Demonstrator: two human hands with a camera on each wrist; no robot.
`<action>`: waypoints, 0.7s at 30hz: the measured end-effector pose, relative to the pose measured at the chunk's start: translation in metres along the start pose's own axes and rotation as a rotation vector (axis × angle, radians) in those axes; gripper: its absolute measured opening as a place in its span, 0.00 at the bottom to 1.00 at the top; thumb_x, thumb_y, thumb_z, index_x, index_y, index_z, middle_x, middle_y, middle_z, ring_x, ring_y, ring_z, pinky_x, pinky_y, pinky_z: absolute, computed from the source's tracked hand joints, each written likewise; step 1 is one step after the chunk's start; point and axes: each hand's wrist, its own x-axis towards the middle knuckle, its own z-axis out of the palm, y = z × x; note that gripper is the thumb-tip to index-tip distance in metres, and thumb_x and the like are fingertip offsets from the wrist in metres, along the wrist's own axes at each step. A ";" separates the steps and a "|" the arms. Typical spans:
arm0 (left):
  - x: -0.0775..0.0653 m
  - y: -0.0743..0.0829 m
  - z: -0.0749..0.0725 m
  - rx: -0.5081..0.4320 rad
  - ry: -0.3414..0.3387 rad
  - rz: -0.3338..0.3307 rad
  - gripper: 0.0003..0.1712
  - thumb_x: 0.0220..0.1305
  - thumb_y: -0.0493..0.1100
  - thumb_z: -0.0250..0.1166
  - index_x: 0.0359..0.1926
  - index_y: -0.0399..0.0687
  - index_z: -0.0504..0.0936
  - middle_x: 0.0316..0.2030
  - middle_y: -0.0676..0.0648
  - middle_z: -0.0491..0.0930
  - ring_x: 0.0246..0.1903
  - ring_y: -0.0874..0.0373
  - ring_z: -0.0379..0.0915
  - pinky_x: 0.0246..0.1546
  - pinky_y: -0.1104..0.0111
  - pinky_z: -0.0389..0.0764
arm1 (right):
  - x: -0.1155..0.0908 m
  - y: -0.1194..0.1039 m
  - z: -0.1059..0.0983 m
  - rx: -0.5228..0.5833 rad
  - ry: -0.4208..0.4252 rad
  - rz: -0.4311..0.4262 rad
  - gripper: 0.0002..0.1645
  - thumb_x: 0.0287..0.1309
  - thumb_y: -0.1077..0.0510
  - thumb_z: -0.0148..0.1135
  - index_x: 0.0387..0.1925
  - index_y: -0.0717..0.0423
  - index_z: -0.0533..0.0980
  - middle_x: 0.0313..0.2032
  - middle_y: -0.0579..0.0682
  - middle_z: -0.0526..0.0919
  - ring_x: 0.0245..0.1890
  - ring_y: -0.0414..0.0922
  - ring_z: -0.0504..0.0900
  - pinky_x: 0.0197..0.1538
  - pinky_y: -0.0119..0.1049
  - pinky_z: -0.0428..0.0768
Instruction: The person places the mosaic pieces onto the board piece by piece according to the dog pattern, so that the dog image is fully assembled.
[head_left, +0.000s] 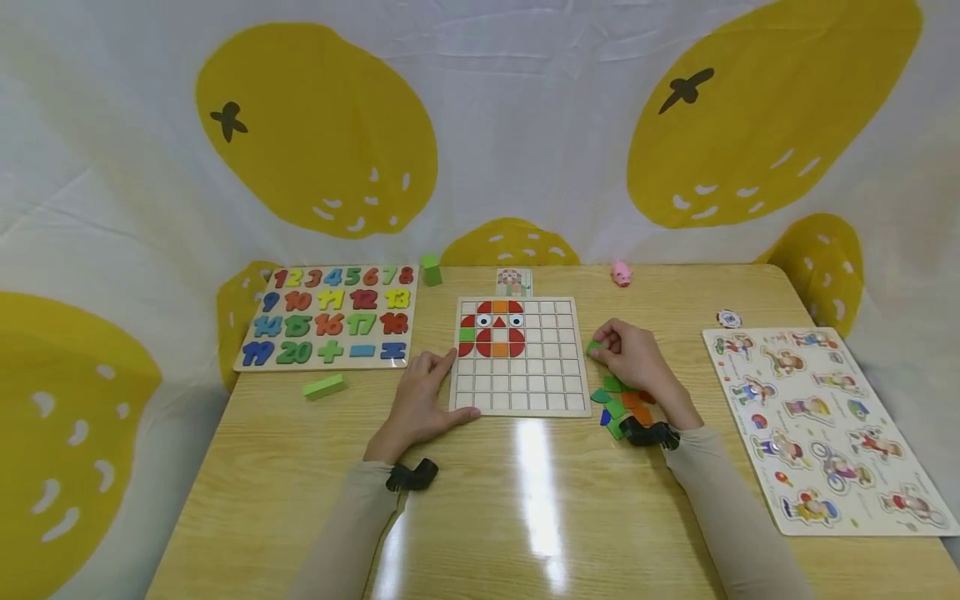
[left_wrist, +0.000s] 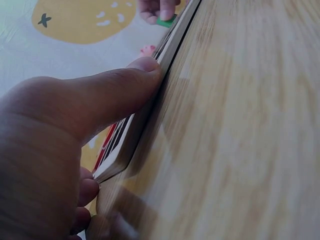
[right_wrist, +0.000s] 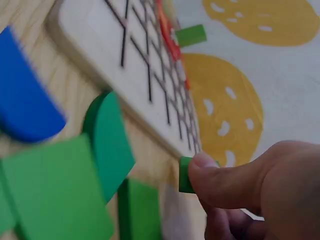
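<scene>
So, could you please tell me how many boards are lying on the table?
3: in the head view, the number board at left, the grid board mid-table, touched by the left hand, and the picture board at right. None seems hidden.

Is a wooden table; carries a number board far left, a gridded board midway, loose tiles just beside it, a picture puzzle right.
</scene>
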 end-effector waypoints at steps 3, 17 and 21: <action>0.000 0.001 0.000 -0.004 -0.002 -0.009 0.66 0.42 0.80 0.68 0.77 0.54 0.57 0.45 0.51 0.63 0.44 0.57 0.55 0.43 0.64 0.60 | 0.002 -0.012 0.004 0.118 0.025 -0.003 0.17 0.62 0.58 0.67 0.51 0.55 0.76 0.30 0.54 0.80 0.28 0.47 0.78 0.32 0.37 0.75; 0.001 0.000 0.001 -0.026 0.008 0.016 0.65 0.43 0.79 0.68 0.76 0.53 0.58 0.47 0.51 0.64 0.43 0.57 0.56 0.43 0.64 0.60 | 0.015 -0.079 0.087 0.215 -0.044 -0.072 0.22 0.42 0.48 0.81 0.39 0.49 0.83 0.32 0.45 0.81 0.29 0.42 0.74 0.35 0.35 0.73; 0.001 0.000 0.000 -0.019 0.011 0.020 0.65 0.43 0.80 0.66 0.76 0.53 0.58 0.47 0.51 0.65 0.43 0.57 0.56 0.43 0.64 0.60 | 0.015 -0.085 0.092 0.151 -0.023 -0.072 0.23 0.39 0.47 0.83 0.38 0.49 0.85 0.31 0.46 0.79 0.29 0.43 0.71 0.35 0.37 0.70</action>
